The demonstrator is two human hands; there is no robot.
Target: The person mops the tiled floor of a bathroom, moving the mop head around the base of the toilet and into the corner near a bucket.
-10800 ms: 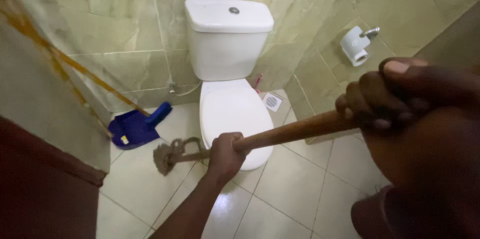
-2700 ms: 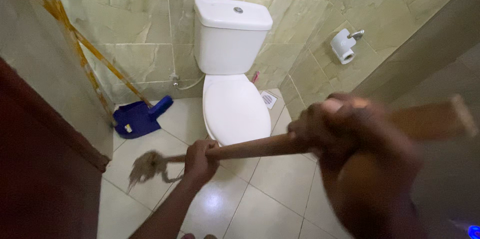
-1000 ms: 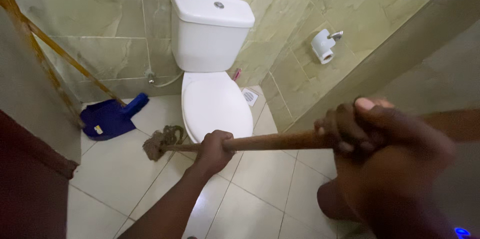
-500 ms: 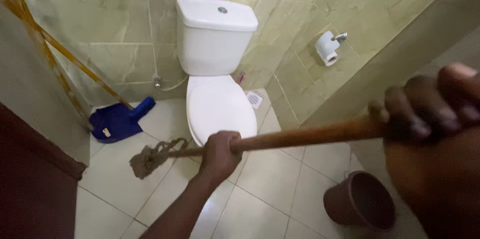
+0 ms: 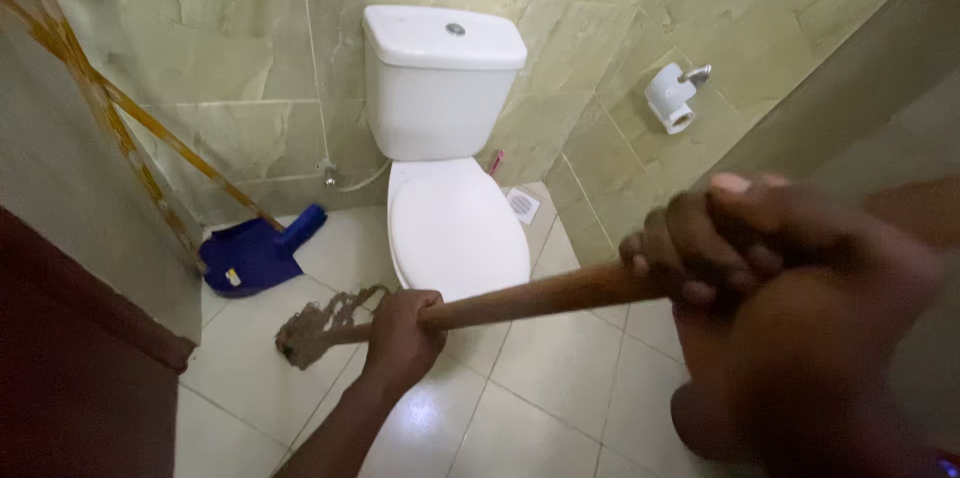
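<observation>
Green tiled walls [image 5: 200, 68] and pale floor [image 5: 560, 378] frame the scene, white toilet [image 5: 455, 178] shut-lidded against the back wall. Right hand [image 5: 760, 268], huge and close to the camera, is wrapped tight round the upper end of the mop [image 5: 530, 298], fingers [image 5: 690, 253] curled fully over the wooden handle. Left hand [image 5: 400, 333] is closed in a fist further down the shaft, near the head. The mop runs long-axis from lower left to right, rising slightly toward the right hand, its stringy head down on the floor, left of the toilet's front. Blue dustpan [image 5: 255, 253] lies by the left wall, beside two leaning yellow sticks [image 5: 120, 128]. Toilet roll [image 5: 672, 98] hangs on the right wall; a small floor drain [image 5: 522, 205] sits beside the toilet.
</observation>
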